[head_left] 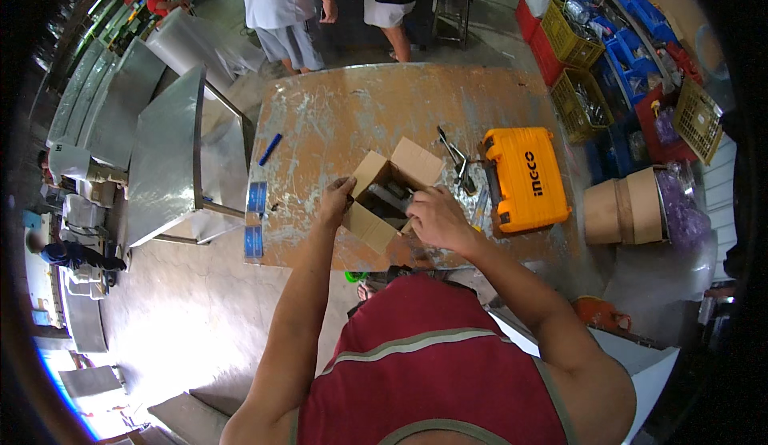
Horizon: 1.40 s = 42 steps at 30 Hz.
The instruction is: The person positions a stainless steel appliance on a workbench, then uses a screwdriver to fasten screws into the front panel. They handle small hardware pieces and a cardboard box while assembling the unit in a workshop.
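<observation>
An open cardboard box (370,229) stands on the worn wooden table, its flaps folded outward. My left hand (337,202) grips its left side near a flap, fingers wrapped over the cardboard. At the box's right edge is my right hand (438,217), its fingers curled together at the opening; what they pinch is hidden. Inside lie dark and greyish items (387,203) that I cannot make out. Just beyond my right hand lies a black and silver hand tool with two long handles (457,160). Farther right sits a closed orange tool case (524,179).
A blue marker (270,149) and two blue cards (255,197) lie along the table's (320,109) left side. A steel table (168,149) stands to the left. Crates (579,101) and a taped carton (624,209) are at right. Two people stand beyond the far edge.
</observation>
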Each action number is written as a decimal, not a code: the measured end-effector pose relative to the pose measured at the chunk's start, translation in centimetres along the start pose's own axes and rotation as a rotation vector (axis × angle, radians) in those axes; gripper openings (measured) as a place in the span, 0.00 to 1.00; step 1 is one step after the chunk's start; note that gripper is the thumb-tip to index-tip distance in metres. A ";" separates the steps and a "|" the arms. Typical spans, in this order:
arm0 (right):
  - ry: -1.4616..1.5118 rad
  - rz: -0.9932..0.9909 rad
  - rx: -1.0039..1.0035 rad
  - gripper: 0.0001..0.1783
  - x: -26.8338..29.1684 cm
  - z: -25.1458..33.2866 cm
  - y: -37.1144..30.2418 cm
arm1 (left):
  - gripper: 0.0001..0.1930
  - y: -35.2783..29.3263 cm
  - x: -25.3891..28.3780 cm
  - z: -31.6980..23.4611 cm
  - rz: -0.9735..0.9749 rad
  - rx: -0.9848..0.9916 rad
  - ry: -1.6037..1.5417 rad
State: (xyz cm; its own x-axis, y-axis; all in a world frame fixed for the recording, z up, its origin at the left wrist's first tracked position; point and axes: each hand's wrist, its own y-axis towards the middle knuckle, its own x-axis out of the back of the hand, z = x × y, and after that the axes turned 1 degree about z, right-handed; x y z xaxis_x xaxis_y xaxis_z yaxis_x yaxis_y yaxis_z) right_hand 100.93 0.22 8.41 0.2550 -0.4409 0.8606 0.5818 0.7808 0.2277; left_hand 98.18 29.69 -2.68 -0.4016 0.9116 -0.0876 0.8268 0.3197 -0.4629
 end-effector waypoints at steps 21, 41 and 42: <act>0.795 0.103 -0.599 0.28 -5.3 -4.3 -5.1 | 0.81 -11.4 3.5 -1.3 0.300 -0.631 0.885; 0.624 0.084 -0.900 0.25 -17.6 -13.3 -4.0 | 0.65 -8.2 -2.9 -5.2 0.327 -0.552 1.734; 0.722 0.056 -1.019 0.23 -18.0 -13.6 -4.6 | 0.64 -8.1 -3.4 -5.7 0.363 -0.544 1.767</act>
State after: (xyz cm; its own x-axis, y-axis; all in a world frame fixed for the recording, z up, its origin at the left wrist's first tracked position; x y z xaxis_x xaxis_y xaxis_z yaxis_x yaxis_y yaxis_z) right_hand 104.20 -1.48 -14.33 0.4760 -0.8118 0.3384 0.8074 0.2508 -0.5340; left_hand 95.15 25.49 6.41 0.3186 0.0125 0.9478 0.9275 -0.2105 -0.3090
